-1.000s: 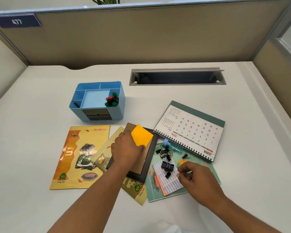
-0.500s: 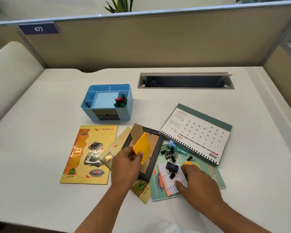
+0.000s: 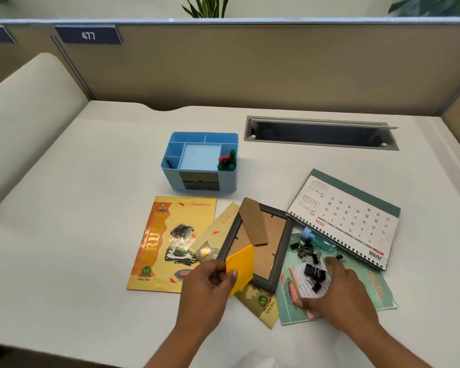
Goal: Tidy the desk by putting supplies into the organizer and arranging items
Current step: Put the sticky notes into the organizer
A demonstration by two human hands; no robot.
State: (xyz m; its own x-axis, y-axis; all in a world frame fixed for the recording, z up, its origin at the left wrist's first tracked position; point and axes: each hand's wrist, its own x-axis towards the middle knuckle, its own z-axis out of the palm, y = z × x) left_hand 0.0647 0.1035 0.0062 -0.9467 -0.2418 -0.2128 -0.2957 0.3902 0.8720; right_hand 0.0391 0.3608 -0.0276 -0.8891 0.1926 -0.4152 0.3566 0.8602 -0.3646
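Observation:
My left hand pinches an orange sticky-note pad just above the near corner of a face-down dark picture frame. My right hand lies over a small striped pad and a green notebook, its fingers touching a scatter of black binder clips; I cannot see whether it holds anything. The blue organizer stands behind, with coloured pins in its right compartment and a pencil at its left.
A yellow notebook lies left of the frame, with another one partly under it. A desk calendar lies at the right. A cable slot opens at the back. Partition walls close off the desk behind and at the sides.
My left hand has drawn the orange pad back toward me and tilted it. My right hand has slid forward over the striped pad onto the binder clips.

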